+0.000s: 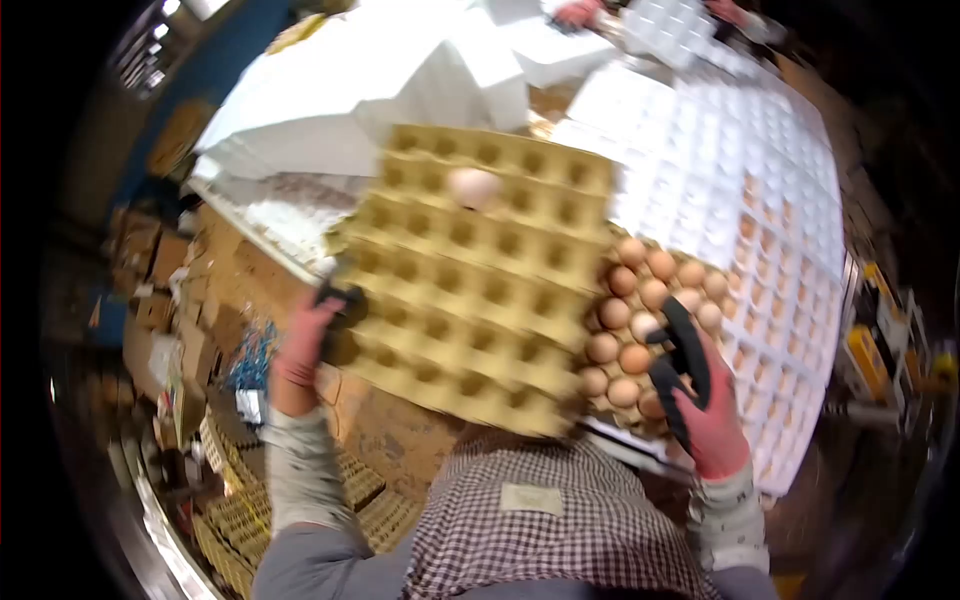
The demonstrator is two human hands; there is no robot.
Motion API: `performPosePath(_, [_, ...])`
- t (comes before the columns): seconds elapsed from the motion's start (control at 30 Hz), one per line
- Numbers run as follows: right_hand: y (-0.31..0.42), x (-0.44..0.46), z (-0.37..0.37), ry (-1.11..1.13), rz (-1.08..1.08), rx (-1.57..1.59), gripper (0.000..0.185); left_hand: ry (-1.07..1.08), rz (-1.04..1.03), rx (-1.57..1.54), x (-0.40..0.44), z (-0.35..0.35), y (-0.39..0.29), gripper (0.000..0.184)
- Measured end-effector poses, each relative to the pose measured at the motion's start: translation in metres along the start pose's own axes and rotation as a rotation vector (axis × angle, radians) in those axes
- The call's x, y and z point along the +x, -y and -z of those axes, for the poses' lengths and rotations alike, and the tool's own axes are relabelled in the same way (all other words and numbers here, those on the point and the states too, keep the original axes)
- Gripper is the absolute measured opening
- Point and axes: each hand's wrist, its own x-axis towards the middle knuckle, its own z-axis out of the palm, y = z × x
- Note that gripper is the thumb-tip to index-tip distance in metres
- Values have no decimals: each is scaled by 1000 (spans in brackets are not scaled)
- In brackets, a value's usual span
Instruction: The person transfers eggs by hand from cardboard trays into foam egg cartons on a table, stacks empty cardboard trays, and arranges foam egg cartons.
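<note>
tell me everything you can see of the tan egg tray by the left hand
The tan egg tray looks like molded pulp: roughly square, with rows of round cups between raised peaks. Its cups look bare except for one pale egg near the far edge. It is slightly blurred and sits askew in view, its left edge held by the left hand. Its right side overlaps the egg-filled tray in view; whether they touch is unclear.
</note>
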Motion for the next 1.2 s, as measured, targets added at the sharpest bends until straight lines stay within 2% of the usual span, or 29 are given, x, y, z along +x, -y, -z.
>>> performPosePath(0.03, [11,0,-3,53,52,-178,61,-16,-26,28,18,33,-5,52])
performPosePath(0.07, [13,-5,-6,27,30,-155,59,35,-40,74,60,90,27,47])
performPosePath(0.1, [9,-12,-7,4,10,-131,57,85,-71,-3,92,117,33,44])
performPosePath(0.17, [9,-32,-3,-132,-7,-286,50,73,-211,556,199,196,93,49])
performPosePath(0.23, [-10,-53,9,-131,-55,-686,47,-166,-637,1060,119,66,-30,57])
performPosePath(0.27, [-16,-64,10,-123,-101,-906,46,-96,-722,1005,101,38,-47,59])
performPosePath(0.3, [-30,-74,14,-34,-126,-1107,52,90,-788,666,82,-3,-56,55])
performPosePath(0.33, [-46,-81,15,11,-124,-1215,56,245,-764,477,51,-49,-62,51])
performPosePath(0.37, [-64,-86,14,58,-119,-1320,59,442,-815,530,18,-82,-71,50])
performPosePath(0.4, [-83,-87,12,65,-169,-1346,63,513,-1146,690,5,-114,-64,51])
performPosePath(0.43, [-96,-88,14,-20,-84,-1337,61,566,-1215,804,-4,-140,-44,54])
performPosePath(0.5, [-80,-89,24,-120,-138,-980,58,650,-1160,977,-20,-168,-21,61])
performPosePath(0.53, [-78,-94,30,-227,-316,-685,57,658,-1130,967,-20,-175,-19,61])
performPosePath(0.57, [-90,-101,29,-473,-235,-54,57,667,-1100,959,-20,-178,-19,61])
performPosePath(0.63, [-80,-104,32,-503,-360,495,53,714,-961,679,-10,-169,-17,61])
performPosePath(0.67, [-84,-103,38,-372,-427,452,46,735,-887,540,-7,-167,-17,60])
performPosePath(0.7, [-91,-101,31,-357,-388,23,50,760,-604,57,-12,-169,-20,56])
performPosePath(0.77, [-72,-82,5,-207,-176,-852,56,854,-128,-485,0,-175,-13,55])
performPosePath(0.8, [-77,-73,-6,-141,-123,-1058,58,789,-257,-381,-7,-183,-12,53])
performPosePath(0.83, [-78,-68,-11,-141,-85,-1146,56,767,-824,212,-6,-187,-16,48])
performPosePath(0.9, [-63,-63,-15,-122,-246,-1122,56,739,-975,824,-37,-205,-32,47])
performPosePath(0.93, [-64,-62,-18,-130,-219,-1019,55,624,-1036,874,-44,-214,-23,52])
performPosePath(0.97, [-68,-65,-21,-147,-192,-927,55,608,-1076,855,-44,-217,-21,49])
performPosePath(1.0, [-76,-66,-31,-220,3,-932,53,634,-1011,772,-43,-214,-26,46])
performPosePath(1.03, [-64,-64,-39,-133,-44,-1060,54,668,-952,685,-41,-211,-32,42])
performPosePath(1.07, [-57,-63,-50,-128,-68,-1257,49,627,-1014,648,-39,-212,-38,41])
performPosePath(1.1, [-53,-56,-60,-12,-233,-1313,42,586,-1068,615,-37,-215,-41,40])
performPosePath(1.17, [-64,-54,-61,-104,-132,-1427,31,568,-1208,766,-34,-222,-47,45])
performPosePath(1.2, [-59,-53,-51,-55,-142,-1324,34,641,-1156,828,-40,-230,-56,44])
